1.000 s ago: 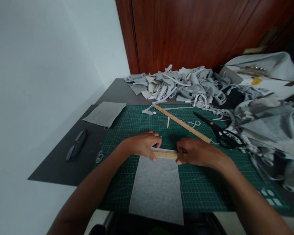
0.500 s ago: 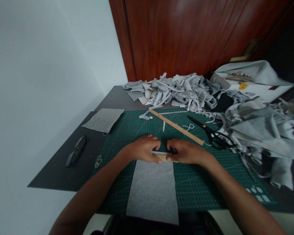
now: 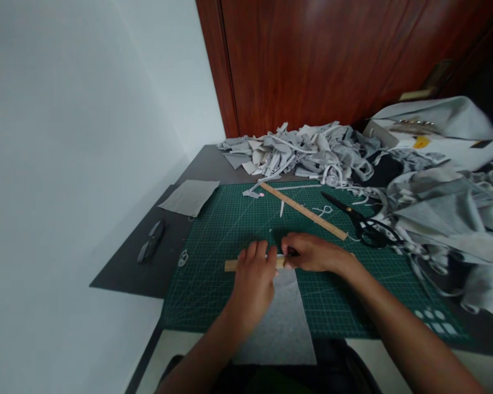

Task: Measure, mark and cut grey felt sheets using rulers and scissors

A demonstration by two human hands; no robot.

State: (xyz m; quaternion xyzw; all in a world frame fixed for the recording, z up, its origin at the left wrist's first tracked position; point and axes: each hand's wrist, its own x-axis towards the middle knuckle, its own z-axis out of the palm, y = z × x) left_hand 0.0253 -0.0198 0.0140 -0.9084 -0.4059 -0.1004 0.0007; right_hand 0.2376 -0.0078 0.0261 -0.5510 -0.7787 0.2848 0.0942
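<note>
A wooden ruler (image 3: 230, 266) lies crosswise over the upper end of a grey felt-like cloth piece (image 3: 290, 317) on the green cutting mat (image 3: 213, 230). My left hand (image 3: 255, 276) reaches over the ruler from the near side, its fingers bent across it and gripping it. On the right, my right hand (image 3: 312, 253) is closed, thumb at the ruler and fingers curled beyond it. A pale strip of cloth edge shows just past the ruler between the hands. Whether the right fingers hold anything else is hidden.
A second wooden ruler (image 3: 304, 211) lies diagonally ahead, with black scissors (image 3: 359, 221) to its right. Grey scraps (image 3: 296, 150) pile up at the back; more cloth (image 3: 439, 213) and a white box (image 3: 447, 148) stand right. Glasses (image 3: 151, 242) and another cloth piece (image 3: 191, 197) lie left.
My left hand has turned and moved from beside the ruler's left part to lie over it, baring the ruler's left end. My right hand stays at the ruler. The view has shifted slightly left.
</note>
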